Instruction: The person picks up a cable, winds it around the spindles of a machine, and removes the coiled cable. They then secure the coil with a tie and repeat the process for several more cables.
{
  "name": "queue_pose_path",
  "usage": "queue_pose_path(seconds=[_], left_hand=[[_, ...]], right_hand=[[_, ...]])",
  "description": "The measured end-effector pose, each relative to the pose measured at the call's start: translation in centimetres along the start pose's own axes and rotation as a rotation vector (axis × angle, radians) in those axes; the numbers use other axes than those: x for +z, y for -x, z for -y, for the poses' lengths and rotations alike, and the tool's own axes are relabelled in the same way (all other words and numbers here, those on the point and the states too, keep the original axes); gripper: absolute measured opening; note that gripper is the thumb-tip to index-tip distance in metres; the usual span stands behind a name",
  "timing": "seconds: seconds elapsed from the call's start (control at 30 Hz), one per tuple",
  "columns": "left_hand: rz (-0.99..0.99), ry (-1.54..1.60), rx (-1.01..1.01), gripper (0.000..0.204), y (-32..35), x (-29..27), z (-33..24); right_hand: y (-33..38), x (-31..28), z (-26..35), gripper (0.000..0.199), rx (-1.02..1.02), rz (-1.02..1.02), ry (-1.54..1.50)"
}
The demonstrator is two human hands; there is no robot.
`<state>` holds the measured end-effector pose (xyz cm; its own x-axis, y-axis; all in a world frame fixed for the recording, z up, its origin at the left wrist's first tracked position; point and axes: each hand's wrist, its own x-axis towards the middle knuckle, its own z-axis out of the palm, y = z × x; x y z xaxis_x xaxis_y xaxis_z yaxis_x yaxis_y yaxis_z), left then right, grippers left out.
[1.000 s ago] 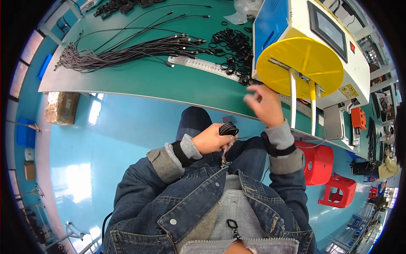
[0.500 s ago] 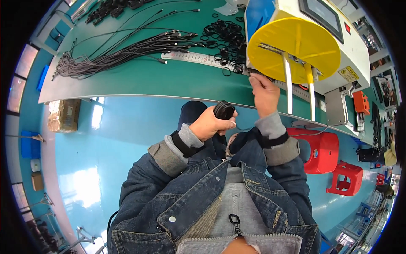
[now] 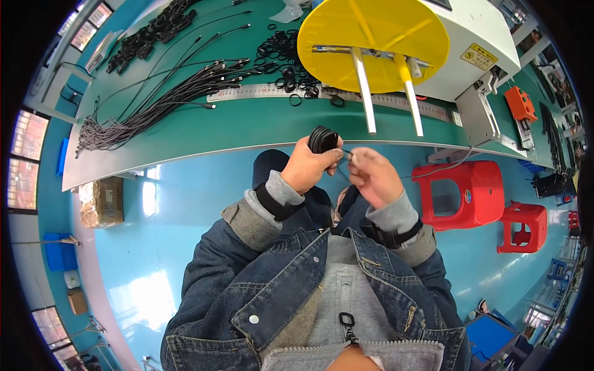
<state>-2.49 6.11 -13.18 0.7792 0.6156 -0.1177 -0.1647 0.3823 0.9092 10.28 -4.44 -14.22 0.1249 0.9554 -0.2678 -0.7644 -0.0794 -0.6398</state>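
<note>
My left hand (image 3: 304,167) is closed around a coiled black cable (image 3: 322,140), held upright just off the table's near edge. Close to its right is my right hand (image 3: 376,176), slightly smeared by motion, with thumb and fingers pinched together. Between the two hands shows a thin dark loop (image 3: 346,153), which looks like a small black rubber ring at my right fingertips. A cable end hangs below the coil. More black rings (image 3: 281,52) lie in a loose heap on the green table (image 3: 247,127), beyond my hands.
A winding machine with a yellow disc (image 3: 377,31) and two prongs (image 3: 364,93) overhangs the table's right part. A long ruler (image 3: 247,93) runs under it. Straight cables (image 3: 142,111) lie bunched at left. Red stools (image 3: 482,191) stand at right, a carton (image 3: 102,201) at left.
My right hand has come back from the rings beside the machine to the coil in my left hand, bringing a thin dark loop. The whole view has shifted, with the machine now further left.
</note>
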Motion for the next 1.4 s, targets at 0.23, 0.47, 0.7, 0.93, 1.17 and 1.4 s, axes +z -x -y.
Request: queue_pose_path(seconds=[0.23, 0.47, 0.7, 0.93, 1.17, 1.4], left_hand=[[0.199, -0.181, -0.021, 0.013, 0.7, 1.8, -0.1], [0.323, -0.642, 0.084, 0.018, 0.6, 2.3, 1.8], [0.347, -1.004, 0.131, 0.032, 1.0, 2.7, 2.1], [0.377, -0.594, 0.069, 0.048, 1.9, 1.7, 0.9], [0.387, 0.494, -0.523, 0.05, 2.3, 1.3, -0.2], [0.228, 0.154, -0.768, 0.062, 1.7, 1.3, -0.1]], right_hand=[[5.9, -2.1, -1.9, 0.011, -0.029, 0.146, 0.398], [6.2, -1.2, 3.7, 0.023, -0.11, -0.13, 0.699], [4.1, 0.2, 4.3, 0.044, -0.419, 0.127, 1.433], [3.2, -0.4, 2.1, 0.046, -0.384, 0.175, 1.338], [3.9, 0.3, 1.2, 0.043, -0.336, -0.276, 0.713], [3.6, 0.2, -0.5, 0.05, -0.905, -0.03, 1.666]])
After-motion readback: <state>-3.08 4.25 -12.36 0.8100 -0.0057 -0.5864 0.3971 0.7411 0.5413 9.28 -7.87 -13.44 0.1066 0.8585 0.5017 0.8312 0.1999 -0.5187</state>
